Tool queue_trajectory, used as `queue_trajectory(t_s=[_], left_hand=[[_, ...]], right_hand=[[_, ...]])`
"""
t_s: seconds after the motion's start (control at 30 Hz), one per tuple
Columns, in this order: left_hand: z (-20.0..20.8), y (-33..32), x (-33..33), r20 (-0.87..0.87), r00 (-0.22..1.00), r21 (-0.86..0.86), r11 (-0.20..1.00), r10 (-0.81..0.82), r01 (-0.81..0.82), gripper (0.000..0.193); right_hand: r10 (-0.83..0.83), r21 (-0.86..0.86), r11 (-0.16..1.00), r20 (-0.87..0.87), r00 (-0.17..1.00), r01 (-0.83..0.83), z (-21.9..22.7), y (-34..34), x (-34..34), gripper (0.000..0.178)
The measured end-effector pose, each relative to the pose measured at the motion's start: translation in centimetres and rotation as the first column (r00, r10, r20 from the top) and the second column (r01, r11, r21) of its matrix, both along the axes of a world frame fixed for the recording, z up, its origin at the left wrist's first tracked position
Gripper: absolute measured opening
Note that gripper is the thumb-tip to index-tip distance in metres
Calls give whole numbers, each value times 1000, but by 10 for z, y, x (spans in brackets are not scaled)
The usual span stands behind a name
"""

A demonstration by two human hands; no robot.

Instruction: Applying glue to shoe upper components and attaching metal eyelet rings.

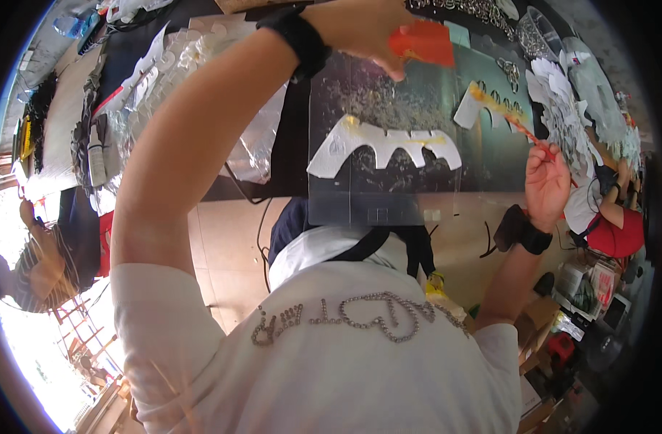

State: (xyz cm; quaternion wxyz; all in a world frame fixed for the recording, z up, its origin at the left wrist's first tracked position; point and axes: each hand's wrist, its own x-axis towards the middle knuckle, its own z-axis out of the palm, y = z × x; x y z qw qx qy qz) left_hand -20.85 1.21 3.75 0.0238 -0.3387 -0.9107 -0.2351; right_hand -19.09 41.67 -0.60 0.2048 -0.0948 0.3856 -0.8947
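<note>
A white cut piece with a scalloped lower edge (338,148) lies flat on a clear, smeared board (338,206) in front of me. Yellowish smears mark its upper edge. At the board's far side my left hand (363,32) has its thumb and fingers around an orange-red flat piece (432,45); some fingertips are hidden. My right hand (548,184) grips a thin red stick (539,143) by its shaft. The stick's tip meets a second white scalloped piece (467,108), streaked with yellow-orange paste. Dark metal rings (501,103) lie along that piece.
Metal chain and rings (468,11) lie at the far edge, beside a clear tub of metal parts (537,36). White cut pieces (558,98) pile up at right. Clear plastic bags (251,145) lie at left. A person in red (616,231) is at far right.
</note>
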Motion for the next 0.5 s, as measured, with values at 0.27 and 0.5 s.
queue_trajectory(t_s=[0.27,0.5], left_hand=[[-11,9,-2,-214,968,-54,987,134,-148,33],[25,0,69,-180,956,-73,966,232,-248,24]], right_hand=[[-75,-86,992,133,988,87,2,2,52,16],[-167,225,962,44,985,153,-3,-48,80,20]])
